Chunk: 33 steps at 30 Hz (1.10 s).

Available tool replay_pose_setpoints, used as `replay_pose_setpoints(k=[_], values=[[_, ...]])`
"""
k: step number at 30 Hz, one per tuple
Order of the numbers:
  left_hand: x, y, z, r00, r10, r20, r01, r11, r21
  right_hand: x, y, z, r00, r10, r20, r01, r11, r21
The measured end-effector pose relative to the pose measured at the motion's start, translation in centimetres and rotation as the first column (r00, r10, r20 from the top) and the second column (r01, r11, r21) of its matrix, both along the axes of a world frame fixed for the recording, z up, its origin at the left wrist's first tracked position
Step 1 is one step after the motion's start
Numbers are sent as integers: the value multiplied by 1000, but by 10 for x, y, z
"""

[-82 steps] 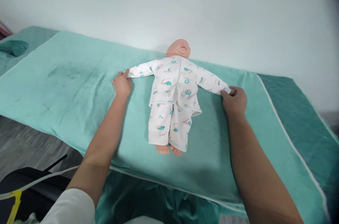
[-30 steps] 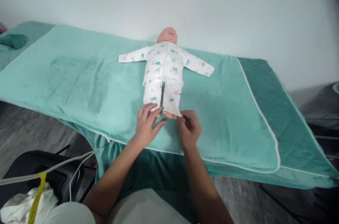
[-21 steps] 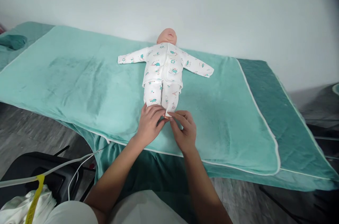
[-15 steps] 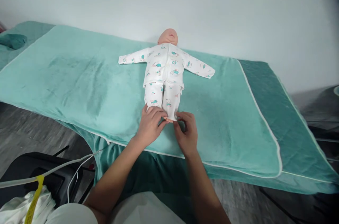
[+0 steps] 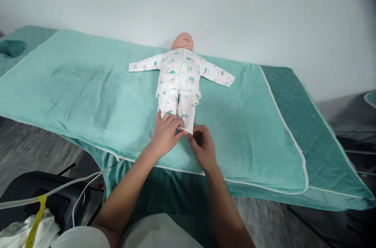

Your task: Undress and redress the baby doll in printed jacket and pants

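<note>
A baby doll [image 5: 182,40] lies on its back on the bed, dressed in a white printed jacket [image 5: 179,70] and matching trousers [image 5: 186,109]. Its arms are spread and its sleeves reach past where hands would show. At the bottom of the trousers, my left hand [image 5: 167,132] lies over one leg, its thumb and fingers closed on the cuff of the other leg. My right hand [image 5: 203,144] pinches the outer corner of that same cuff between thumb and curled fingers. The feet are mostly hidden by the cuffs and my left hand.
A light green plush cover [image 5: 76,91] with white piping lies over the bed, which stands against a white wall [image 5: 235,9]. At lower left are a black chair [image 5: 44,185], a white cable [image 5: 67,181], a yellow tag [image 5: 38,220] and crumpled white cloth [image 5: 44,228].
The view has shifted slightly. The cuff now looks pulled straighter and lower over the foot, with my right hand at its outer corner. My left hand stays at the leg ends.
</note>
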<state>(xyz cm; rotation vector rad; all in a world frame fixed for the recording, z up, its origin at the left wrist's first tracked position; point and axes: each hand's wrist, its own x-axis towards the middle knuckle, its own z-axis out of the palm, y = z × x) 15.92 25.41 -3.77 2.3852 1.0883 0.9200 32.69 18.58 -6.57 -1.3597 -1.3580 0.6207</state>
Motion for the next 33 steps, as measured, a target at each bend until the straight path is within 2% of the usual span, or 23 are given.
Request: replay_pose_setpoints(k=[7,12,17,21,24,29,33], values=[[10,-8,-3,997,77,21,-78,996,42,-2,3,-5,996,-84,25,85,996,-34],[14,-12,-8,988,136,75,-140,989,43,-4,2,-7,993,-88,81,83,995,64],[9,-16,-18,988,113,108,-120,991,62,-4,-2,-8,975,-175,134,162,981,109],[3,-18,-22,988,57,144,-69,994,86,-4,-2,-7,958,-163,237,130,980,151],[-3,-22,-25,970,22,240,-48,994,103,-3,-8,-7,951,-149,271,112,983,144],[-17,-33,-36,940,179,291,-230,961,152,-4,-26,-13,951,-212,226,177,970,165],[-22,-35,-40,918,261,298,-294,953,69,-9,-28,-16,952,-265,151,235,953,188]])
